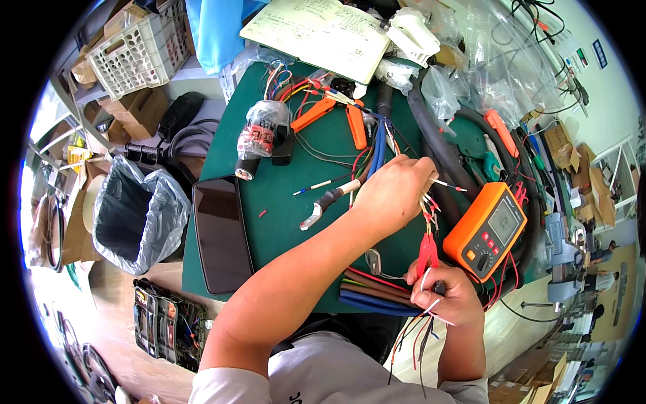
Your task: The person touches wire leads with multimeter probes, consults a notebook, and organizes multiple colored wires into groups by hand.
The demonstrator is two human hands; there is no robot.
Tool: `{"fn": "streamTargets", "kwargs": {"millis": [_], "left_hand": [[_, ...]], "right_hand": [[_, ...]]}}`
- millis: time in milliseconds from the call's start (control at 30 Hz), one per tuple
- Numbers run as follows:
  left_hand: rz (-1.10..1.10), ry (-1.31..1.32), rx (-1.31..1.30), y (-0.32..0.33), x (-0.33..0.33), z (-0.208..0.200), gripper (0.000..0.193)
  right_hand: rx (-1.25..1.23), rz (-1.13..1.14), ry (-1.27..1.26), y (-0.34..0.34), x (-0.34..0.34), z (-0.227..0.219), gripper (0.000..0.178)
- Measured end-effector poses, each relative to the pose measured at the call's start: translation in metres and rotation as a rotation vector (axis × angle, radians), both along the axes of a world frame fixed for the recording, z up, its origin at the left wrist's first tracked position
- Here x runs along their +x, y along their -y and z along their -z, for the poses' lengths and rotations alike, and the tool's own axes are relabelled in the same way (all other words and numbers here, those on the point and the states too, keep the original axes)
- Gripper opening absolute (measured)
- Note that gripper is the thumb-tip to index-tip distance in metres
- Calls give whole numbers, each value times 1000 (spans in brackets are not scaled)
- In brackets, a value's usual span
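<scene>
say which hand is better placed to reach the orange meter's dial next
Probably the right hand: it sits near the lower edge of the orange meter, closer to the dial than the left hand, up by the wires. It holds a red clip, though.

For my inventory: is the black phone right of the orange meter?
No, the black phone lies to the left of the orange meter.

On the table (pixel 276 215), 1 phone (pixel 222 236) lies left, 1 multimeter (pixel 486 232) right.
</scene>
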State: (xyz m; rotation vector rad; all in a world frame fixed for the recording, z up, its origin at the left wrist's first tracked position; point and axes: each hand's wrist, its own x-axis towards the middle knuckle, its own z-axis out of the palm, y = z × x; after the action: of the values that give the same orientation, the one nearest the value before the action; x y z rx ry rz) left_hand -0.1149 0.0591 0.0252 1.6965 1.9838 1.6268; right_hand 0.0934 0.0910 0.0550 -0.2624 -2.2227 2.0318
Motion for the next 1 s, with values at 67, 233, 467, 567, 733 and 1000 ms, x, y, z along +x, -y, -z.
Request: {"fn": "streamTargets", "kwargs": {"millis": [67,233,467,567,733,1000], "left_hand": [[-2,-2,2,0,0,1,10],[-25,46,0,1,1,-2,10],[-29,183,26,2,-2,-3,14],[-62,138,150,-2,-3,1,16],[-49,401,147,0,0,-4,19],[-187,293,18,12,-3,-19,24]], "right_hand": [[43,8,42,2,-1,-1,11],[312,45,57,7,-3,-5,10],[269,144,74,8,3,3,11],[318,210,-15,7,3,4,12],[375,341,-127,12,1,9,15],[409,315,-173,11,8,9,15]]}}
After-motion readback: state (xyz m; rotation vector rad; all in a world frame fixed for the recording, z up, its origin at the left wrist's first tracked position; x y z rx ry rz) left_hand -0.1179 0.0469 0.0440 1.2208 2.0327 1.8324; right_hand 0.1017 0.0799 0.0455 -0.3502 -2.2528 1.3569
